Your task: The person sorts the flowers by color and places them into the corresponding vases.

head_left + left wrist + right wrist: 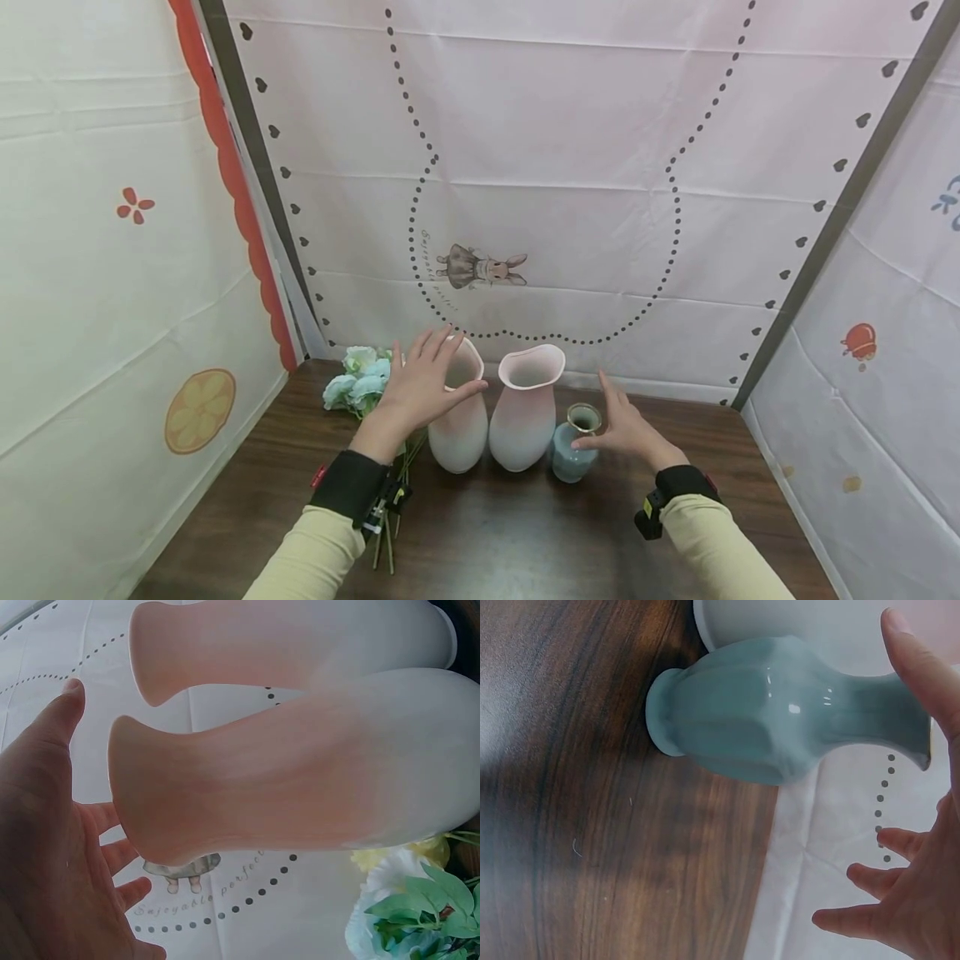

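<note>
Two pink-and-white vases [522, 417] with wavy rims stand side by side on the table, and a smaller blue-green vase [572, 457] with a narrow neck is to their right. My left hand [422, 379] is spread at the mouth of the left pink-and-white vase [247, 780], thumb pointing right across its upper part. Around the neck of the small vase [735, 712], my right hand [626, 427] is held with thumb and fingers apart. Neither hand has its fingers curled round anything. A bunch of artificial flowers [360, 382] lies left of the vases, partly hidden behind the left hand.
The dark wooden table [480, 533] meets a white patterned cloth wall [555, 250] right behind the vases. Similar cloth walls rise at the left [90, 317] and right [885, 433]. Flower stems [386, 542] reach toward the front, beneath the left wrist.
</note>
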`<state>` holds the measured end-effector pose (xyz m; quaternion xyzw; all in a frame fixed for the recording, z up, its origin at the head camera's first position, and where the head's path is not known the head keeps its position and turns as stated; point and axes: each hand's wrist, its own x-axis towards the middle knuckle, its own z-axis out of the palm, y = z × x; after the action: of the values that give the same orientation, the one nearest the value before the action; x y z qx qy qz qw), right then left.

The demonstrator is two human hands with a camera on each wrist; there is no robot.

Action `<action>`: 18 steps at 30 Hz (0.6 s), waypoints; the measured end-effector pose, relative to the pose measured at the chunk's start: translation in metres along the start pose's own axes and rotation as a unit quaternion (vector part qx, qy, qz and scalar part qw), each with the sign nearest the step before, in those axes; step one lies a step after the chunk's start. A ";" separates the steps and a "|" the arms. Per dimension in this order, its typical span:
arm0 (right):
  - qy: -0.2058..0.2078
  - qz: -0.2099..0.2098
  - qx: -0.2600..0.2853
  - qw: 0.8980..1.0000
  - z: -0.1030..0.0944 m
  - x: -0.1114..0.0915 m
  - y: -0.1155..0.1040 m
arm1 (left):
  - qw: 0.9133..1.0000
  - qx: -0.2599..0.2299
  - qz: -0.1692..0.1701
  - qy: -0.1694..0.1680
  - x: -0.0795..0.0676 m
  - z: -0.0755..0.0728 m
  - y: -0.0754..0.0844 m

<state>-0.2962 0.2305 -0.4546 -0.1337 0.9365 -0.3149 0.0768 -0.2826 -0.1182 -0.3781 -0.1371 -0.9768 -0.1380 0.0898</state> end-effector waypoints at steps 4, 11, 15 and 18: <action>0.003 0.011 0.006 1.000 0.004 0.001 0.002 | 1.000 0.003 -0.004 -0.005 0.000 0.000 -0.001; 0.013 0.013 0.018 1.000 0.012 0.000 0.005 | 1.000 -0.001 -0.008 -0.008 -0.001 -0.001 -0.002; 0.022 0.009 0.031 0.999 0.018 0.001 0.009 | 1.000 -0.004 -0.005 -0.003 -0.002 -0.002 -0.002; 0.028 0.013 0.042 0.999 0.023 0.001 0.013 | 1.000 -0.005 -0.005 -0.001 -0.003 -0.003 -0.002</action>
<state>-0.2949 0.2269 -0.4807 -0.1090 0.9260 -0.3562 0.0606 -0.2798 -0.1219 -0.3769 -0.1325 -0.9768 -0.1434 0.0876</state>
